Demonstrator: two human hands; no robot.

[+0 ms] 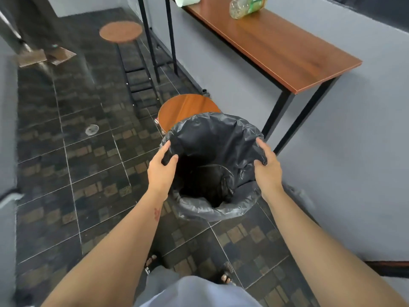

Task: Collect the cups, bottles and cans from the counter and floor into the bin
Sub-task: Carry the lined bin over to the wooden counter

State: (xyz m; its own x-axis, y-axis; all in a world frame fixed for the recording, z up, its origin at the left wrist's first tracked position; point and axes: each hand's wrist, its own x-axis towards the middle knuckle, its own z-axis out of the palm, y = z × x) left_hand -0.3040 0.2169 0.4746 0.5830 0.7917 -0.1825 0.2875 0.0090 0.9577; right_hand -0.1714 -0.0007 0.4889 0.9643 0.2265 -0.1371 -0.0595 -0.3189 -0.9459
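Observation:
A round bin (221,209) lined with a black plastic bag stands on the tiled floor in front of me, its inside dark. My left hand (162,167) grips the bag's rim on the left side. My right hand (266,167) grips the rim on the right side. On the wooden counter (287,52) along the grey wall, a clear plastic bottle (245,6) with a green label lies on its side at the far end. A white cup (187,0) lies beside it, partly cut off by the frame's top edge.
A round wooden stool (188,107) stands just behind the bin, with a small item half hidden at its left edge. A second stool (120,32) stands farther back. A floor drain (91,130) is on the left. Black table legs rise at the back.

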